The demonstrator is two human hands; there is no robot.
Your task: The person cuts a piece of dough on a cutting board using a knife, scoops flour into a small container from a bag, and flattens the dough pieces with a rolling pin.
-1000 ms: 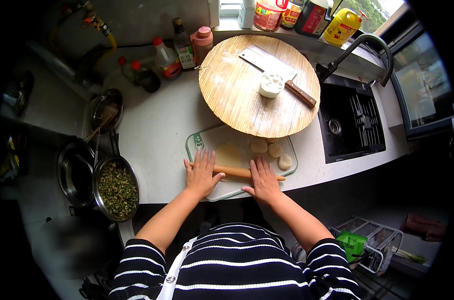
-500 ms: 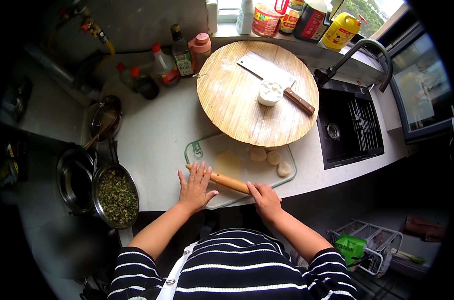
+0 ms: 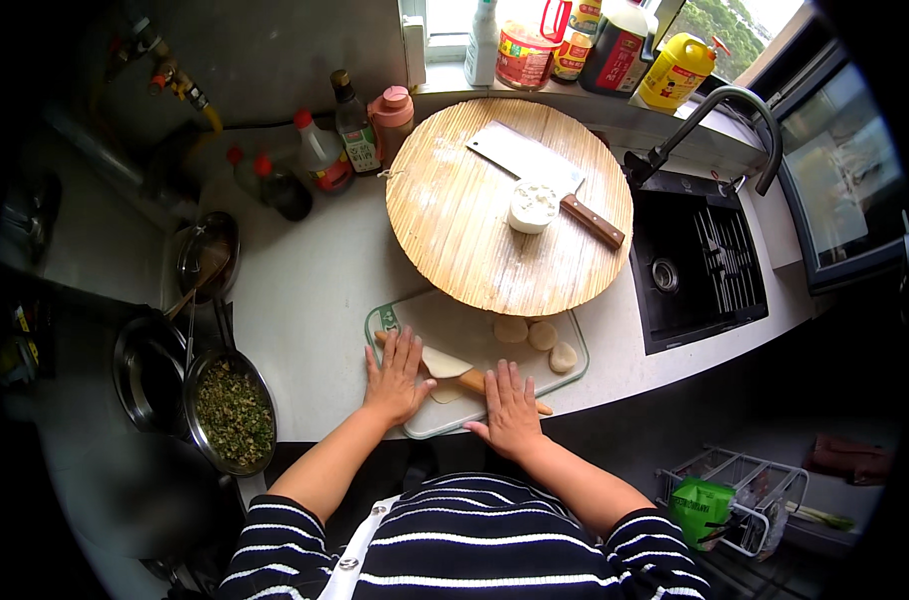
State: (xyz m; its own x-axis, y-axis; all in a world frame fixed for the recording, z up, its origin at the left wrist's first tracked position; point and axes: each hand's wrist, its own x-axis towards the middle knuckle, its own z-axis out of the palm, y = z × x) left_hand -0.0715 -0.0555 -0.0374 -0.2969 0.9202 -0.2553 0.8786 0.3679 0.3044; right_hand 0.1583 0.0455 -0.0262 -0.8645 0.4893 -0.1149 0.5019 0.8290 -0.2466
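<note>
My left hand [image 3: 396, 377] rests flat on the left part of a wooden rolling pin [image 3: 472, 380], fingers stretched and spread. On the pin's right part lies my right hand [image 3: 513, 408], also flat with its fingers out. Between the hands, a thin sheet of dough [image 3: 443, 364] is draped over the pin, and part of it shows on the near side. Beneath is a pale cutting board [image 3: 445, 312] with a green rim. Several small dough pieces [image 3: 542, 335] sit at its right side, beside the round wooden board.
A round wooden board [image 3: 455, 220] holds a cleaver [image 3: 525, 155] and a white cup of flour [image 3: 534, 206]. At left stands a metal bowl of chopped green filling [image 3: 235, 412]. Bottles [image 3: 325, 155] line the back; a black sink [image 3: 690, 260] is at right.
The dough sheet, flat beyond the pin before, now hangs over it. My right hand has gone from curled round the pin to flat on it. The view has shifted slightly.
</note>
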